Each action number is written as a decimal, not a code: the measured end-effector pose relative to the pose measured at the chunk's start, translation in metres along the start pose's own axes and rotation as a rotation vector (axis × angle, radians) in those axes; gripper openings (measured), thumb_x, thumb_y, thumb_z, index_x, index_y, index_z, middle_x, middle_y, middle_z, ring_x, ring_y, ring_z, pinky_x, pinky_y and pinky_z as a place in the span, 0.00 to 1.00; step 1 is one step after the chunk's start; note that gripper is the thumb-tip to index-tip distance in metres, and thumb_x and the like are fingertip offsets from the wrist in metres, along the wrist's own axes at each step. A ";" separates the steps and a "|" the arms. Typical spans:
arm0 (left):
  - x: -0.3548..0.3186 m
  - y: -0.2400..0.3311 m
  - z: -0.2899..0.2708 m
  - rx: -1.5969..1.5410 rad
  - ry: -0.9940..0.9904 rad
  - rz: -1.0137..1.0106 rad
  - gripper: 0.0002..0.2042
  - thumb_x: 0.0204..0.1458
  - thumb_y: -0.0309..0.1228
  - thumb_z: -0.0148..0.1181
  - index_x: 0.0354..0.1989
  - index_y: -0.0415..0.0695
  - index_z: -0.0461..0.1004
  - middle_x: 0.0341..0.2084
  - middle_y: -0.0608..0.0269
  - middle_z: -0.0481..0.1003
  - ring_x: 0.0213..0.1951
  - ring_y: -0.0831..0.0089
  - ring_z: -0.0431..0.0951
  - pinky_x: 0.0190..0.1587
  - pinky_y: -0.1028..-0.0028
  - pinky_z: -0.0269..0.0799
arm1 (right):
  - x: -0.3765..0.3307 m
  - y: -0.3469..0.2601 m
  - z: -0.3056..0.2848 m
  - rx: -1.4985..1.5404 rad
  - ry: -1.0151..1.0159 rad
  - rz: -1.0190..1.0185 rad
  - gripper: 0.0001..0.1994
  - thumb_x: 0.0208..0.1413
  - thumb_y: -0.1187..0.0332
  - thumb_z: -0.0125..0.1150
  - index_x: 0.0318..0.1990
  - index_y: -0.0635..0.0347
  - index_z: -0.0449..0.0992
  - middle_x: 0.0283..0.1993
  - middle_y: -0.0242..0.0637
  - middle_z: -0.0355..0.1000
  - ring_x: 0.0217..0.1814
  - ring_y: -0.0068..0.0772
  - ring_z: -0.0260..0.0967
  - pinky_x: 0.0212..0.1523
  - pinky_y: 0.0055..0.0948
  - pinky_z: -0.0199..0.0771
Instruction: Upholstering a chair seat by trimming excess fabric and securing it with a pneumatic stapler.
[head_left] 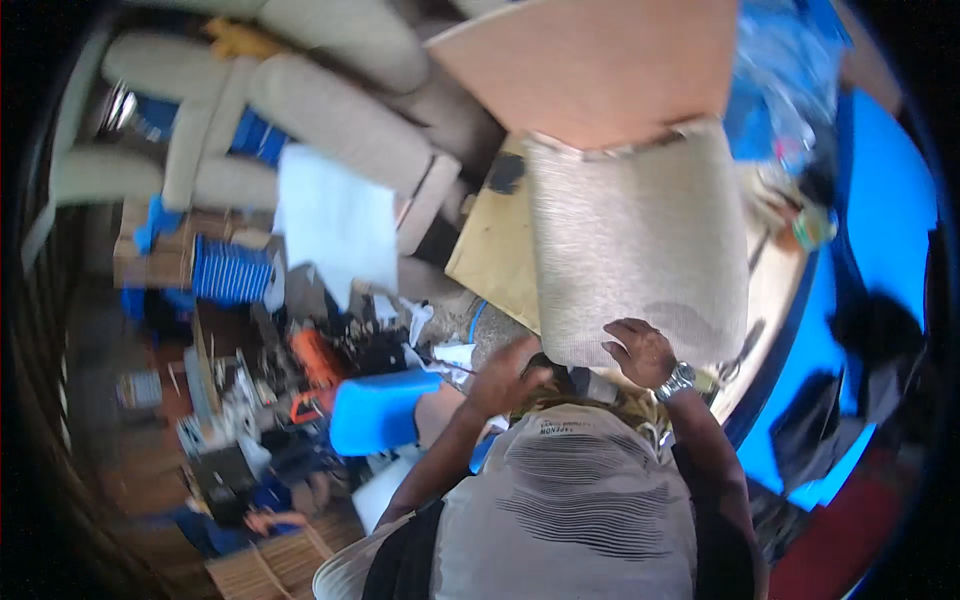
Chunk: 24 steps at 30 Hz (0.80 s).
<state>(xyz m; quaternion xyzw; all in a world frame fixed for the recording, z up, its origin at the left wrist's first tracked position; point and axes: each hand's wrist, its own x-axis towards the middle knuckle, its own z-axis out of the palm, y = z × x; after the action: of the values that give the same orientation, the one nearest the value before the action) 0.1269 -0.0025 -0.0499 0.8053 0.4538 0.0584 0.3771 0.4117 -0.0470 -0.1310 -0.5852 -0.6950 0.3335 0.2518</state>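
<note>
A beige fabric-covered cushion (635, 235) lies in front of me, its near edge close to my body. Behind its far edge, a large tan board (600, 70) stretches away. My right hand (642, 352) rests on the cushion's near edge with fingers spread, a metal watch at the wrist. Just left of the cushion's near corner is my left hand (510, 378), blurred and partly curled. Whether its fingers hold anything cannot be made out.
A yellowish board (500, 245) sits under the cushion's left side. To the left are a blue stool (385, 412), an orange tool (316, 360), a white sheet (335, 222) and beige sofa pieces (340, 115). Clear blue plastic (780, 80) is heaped at the far right.
</note>
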 end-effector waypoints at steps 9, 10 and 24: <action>0.354 -0.144 0.031 0.014 0.324 -0.183 0.54 0.39 0.44 0.76 0.68 0.26 0.47 0.68 0.31 0.51 0.70 0.43 0.52 0.72 0.61 0.48 | 0.058 0.084 0.108 -0.172 -0.064 0.346 0.33 0.63 0.47 0.50 0.71 0.50 0.56 0.77 0.38 0.47 0.80 0.44 0.39 0.75 0.56 0.39; 0.389 -0.164 0.022 0.036 0.352 -0.210 0.53 0.37 0.42 0.78 0.66 0.26 0.49 0.66 0.30 0.54 0.69 0.44 0.55 0.71 0.61 0.51 | 0.086 0.083 0.126 -0.157 -0.005 0.350 0.34 0.63 0.47 0.50 0.72 0.52 0.54 0.78 0.38 0.46 0.81 0.42 0.39 0.75 0.57 0.37; 0.471 -0.203 0.030 -0.168 0.419 -0.127 0.52 0.28 0.34 0.82 0.60 0.24 0.54 0.53 0.38 0.69 0.55 0.51 0.72 0.61 0.63 0.65 | 0.310 0.178 0.100 -0.148 0.221 0.203 0.36 0.65 0.41 0.38 0.71 0.58 0.55 0.75 0.41 0.52 0.79 0.38 0.43 0.76 0.52 0.35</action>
<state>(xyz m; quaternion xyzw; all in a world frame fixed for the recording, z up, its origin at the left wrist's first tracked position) 0.2748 0.4078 -0.3217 0.7113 0.5653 0.2379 0.3433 0.3943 0.2572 -0.3433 -0.7025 -0.6229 0.2386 0.2480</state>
